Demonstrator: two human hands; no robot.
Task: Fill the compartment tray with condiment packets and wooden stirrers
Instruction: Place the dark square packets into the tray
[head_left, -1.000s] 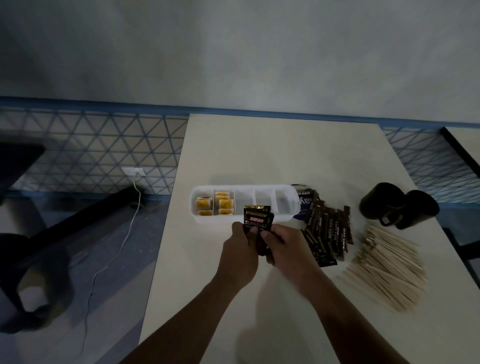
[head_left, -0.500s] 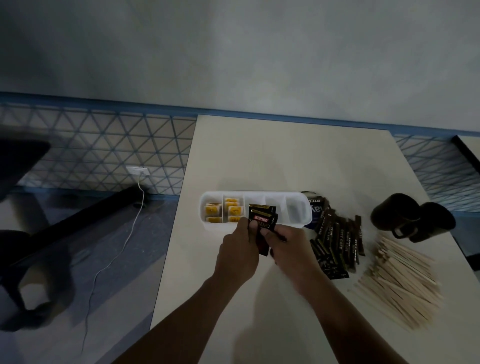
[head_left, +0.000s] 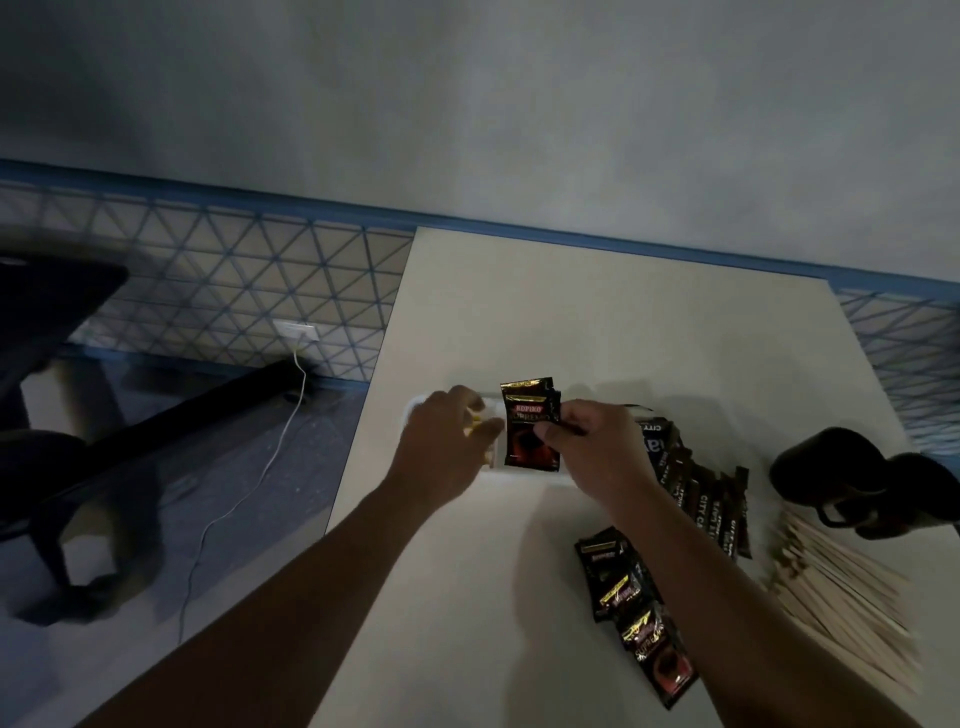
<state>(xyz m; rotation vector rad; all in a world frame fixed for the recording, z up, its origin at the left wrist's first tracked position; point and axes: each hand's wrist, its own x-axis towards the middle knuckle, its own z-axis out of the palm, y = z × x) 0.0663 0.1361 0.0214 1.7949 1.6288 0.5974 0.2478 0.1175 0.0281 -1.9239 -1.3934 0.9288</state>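
The white compartment tray (head_left: 414, 414) lies across the table, mostly hidden by my hands. Yellow packets (head_left: 474, 420) show in its left compartments. My left hand (head_left: 441, 452) hovers over that left end with curved fingers; blur hides whether it grips anything. My right hand (head_left: 597, 452) pinches a small stack of black Kopiko packets (head_left: 530, 431), held upright over the tray's middle. More black Kopiko packets (head_left: 634, 613) lie on the table under my right forearm. A heap of wooden stirrers (head_left: 841, 603) lies at the right.
Dark stick sachets (head_left: 706, 499) are fanned out right of the tray, next to a blue packet (head_left: 655, 447). Two dark mugs (head_left: 826, 473) stand near the table's right edge. The table's left edge (head_left: 358, 447) drops to the floor, where a white cable runs.
My left hand has let go of the Kopiko packets and moved left onto the tray's end. My right hand alone now holds the packets, farther over the tray. The camera moved closer.
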